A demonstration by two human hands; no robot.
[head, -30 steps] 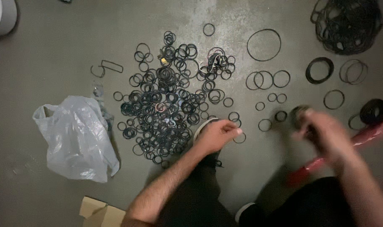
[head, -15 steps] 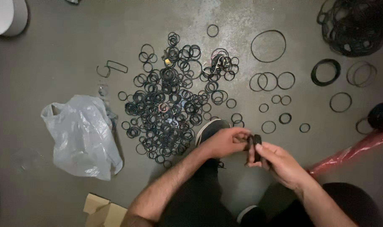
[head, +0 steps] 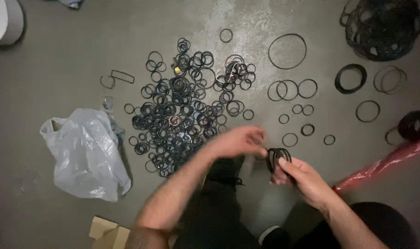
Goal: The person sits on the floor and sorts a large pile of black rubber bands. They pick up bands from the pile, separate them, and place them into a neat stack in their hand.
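My right hand (head: 302, 177) grips a small bundle of black rubber rings (head: 278, 157) low in the middle of the view. My left hand (head: 237, 142) is blurred and sits just left of that bundle, fingertips touching its edge; whether it holds a ring I cannot tell. A big heap of black rubber rings (head: 182, 108) covers the grey floor just beyond my left hand. Sorted single rings (head: 289, 90) lie in small groups to the right of the heap.
A crumpled clear plastic bag (head: 83, 152) lies at the left. A dark tangle of large rings (head: 383, 27) sits top right, a red plastic bag (head: 385, 161) at the right edge, a cardboard box (head: 108, 233) at the bottom. My dark shoe (head: 226, 170) rests below the heap.
My right hand came in from the far right with the bundle of rings to the middle. My left hand lifted off the floor and met it at the bundle.
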